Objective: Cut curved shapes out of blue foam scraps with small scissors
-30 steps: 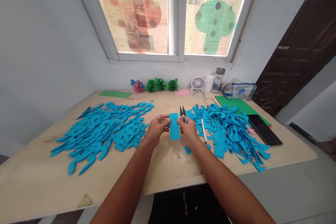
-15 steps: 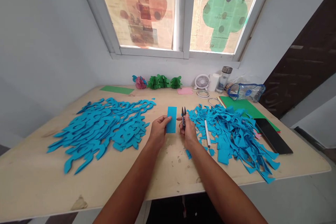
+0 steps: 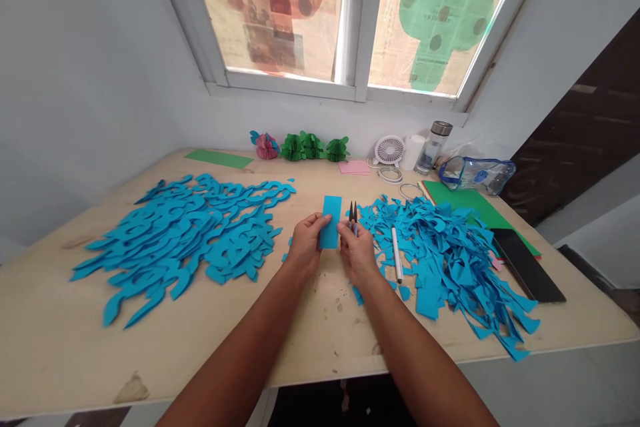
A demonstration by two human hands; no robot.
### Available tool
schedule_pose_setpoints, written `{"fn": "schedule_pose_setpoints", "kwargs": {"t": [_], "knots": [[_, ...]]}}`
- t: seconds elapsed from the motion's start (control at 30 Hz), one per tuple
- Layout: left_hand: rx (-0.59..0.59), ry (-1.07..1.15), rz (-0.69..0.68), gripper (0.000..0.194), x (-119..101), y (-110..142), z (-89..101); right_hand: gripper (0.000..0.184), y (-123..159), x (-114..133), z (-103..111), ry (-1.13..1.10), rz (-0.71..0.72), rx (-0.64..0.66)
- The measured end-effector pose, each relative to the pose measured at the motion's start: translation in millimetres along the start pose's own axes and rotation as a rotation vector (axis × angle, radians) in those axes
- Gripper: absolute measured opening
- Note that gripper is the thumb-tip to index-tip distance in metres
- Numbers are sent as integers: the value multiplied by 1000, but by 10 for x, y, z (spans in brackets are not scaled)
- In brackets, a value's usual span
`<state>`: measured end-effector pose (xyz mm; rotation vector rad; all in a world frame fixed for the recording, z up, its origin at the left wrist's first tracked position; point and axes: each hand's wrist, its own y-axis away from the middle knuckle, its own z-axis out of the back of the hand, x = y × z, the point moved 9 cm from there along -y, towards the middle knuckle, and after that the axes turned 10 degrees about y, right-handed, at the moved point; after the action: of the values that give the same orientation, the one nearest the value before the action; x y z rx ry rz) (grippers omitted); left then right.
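Observation:
Pinched between the thumb and fingers of my left hand [image 3: 307, 239] is an upright blue paper rectangle [image 3: 331, 221]. My right hand [image 3: 359, 248] is closed around small dark-bladed thread snips [image 3: 353, 215], their two points up and slightly apart. The right thumb is at the paper's right edge; I cannot tell if it touches. Left of my hands lies a wide pile of wavy blue paper cut-outs [image 3: 165, 233]. To the right is a heap of blue paper scraps [image 3: 440, 253], with a white pen [image 3: 397, 255] lying on its near-left part.
Along the wall stand folded paper flowers [image 3: 313, 145], a small white fan [image 3: 389, 150], a glass bottle [image 3: 434, 148] and a clear blue-edged pouch [image 3: 477, 175]. A black phone [image 3: 527, 265] lies beside green sheets [image 3: 465, 200] on the right. A green strip [image 3: 219, 159] lies at back left.
My right hand has moved in beside the paper, its thumb now at the paper's right edge. The head view has tilted down slightly. The left hand keeps its hold on the paper.

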<state>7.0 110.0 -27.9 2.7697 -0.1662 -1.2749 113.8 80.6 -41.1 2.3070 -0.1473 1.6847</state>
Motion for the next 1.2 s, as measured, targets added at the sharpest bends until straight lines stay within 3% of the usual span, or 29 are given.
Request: {"fn": "schedule_pose_setpoints", "kwargs": {"t": [0.2, 0.33, 0.47, 0.67, 1.0, 1.2], "knots": [[62, -44, 36, 24, 8, 67, -24, 27, -70, -37, 50, 14, 21, -58], [67, -199, 13, 20, -58, 104, 7, 27, -74, -16, 108, 32, 25, -98], [143, -369, 7, 23, -106, 146, -53, 26, -65, 9, 170, 22, 17, -146], [164, -441, -30, 28, -164, 167, -84, 28, -48, 56, 179, -5, 26, -160], [-14, -122, -19, 26, -151, 69, 119, 47, 31, 58, 68, -42, 9, -63], [-74, 14, -46, 26, -183, 35, 204, 45, 71, 19, -17, -17, 3, 8]]}}
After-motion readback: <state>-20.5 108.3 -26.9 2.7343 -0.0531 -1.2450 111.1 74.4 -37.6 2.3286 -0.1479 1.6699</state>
